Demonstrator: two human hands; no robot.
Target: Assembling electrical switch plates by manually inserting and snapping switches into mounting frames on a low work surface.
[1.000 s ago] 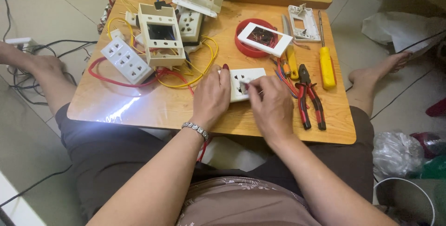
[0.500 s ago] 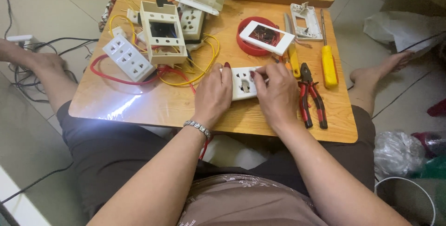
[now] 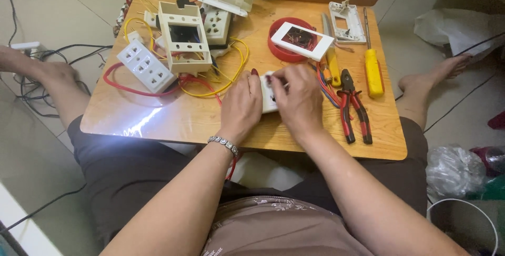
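On a small wooden table [image 3: 158, 124] set over the person's lap, electrical parts lie spread. At far left sits a white triple socket strip [image 3: 145, 65] with red wire looping beside it, then a cream mounting box [image 3: 183, 43] with yellow wires. Near the table's middle, the left hand [image 3: 242, 106] curls around the left end of a small white socket plate [image 3: 267, 98], grasping it, while the right hand [image 3: 300, 95] pinches its right part with bent fingers. Farther right lie a red round holder [image 3: 279, 51] under a white frame, red-handled pliers [image 3: 353, 107], and a yellow screwdriver [image 3: 372, 66].
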